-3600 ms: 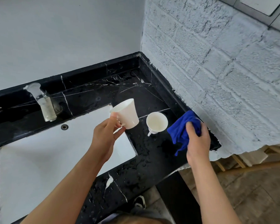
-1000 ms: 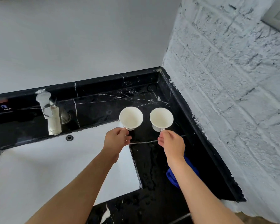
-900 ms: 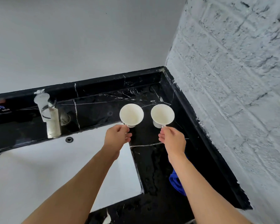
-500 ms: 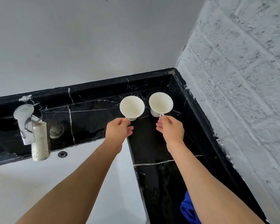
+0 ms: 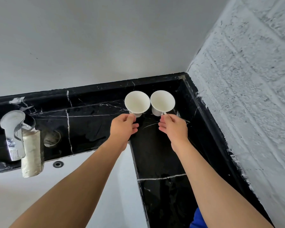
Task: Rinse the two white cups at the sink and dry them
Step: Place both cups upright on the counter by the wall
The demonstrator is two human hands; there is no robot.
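Head view: left hand (image 5: 123, 127) pinches the handle of the left white cup (image 5: 136, 102), fingers curled. Right hand (image 5: 174, 129) likewise pinches the handle of the right white cup (image 5: 162, 102). Both cups stand upright, rims nearly touching, in the back corner of the black counter (image 5: 156, 155), right of the white sink (image 5: 105, 186). Blue cloth (image 5: 198, 219) lies at the frame's lower edge.

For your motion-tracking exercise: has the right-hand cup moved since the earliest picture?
Yes. The right cup, pinched by the right hand, now sits nearer the countertop's back corner, close beside the left cup.
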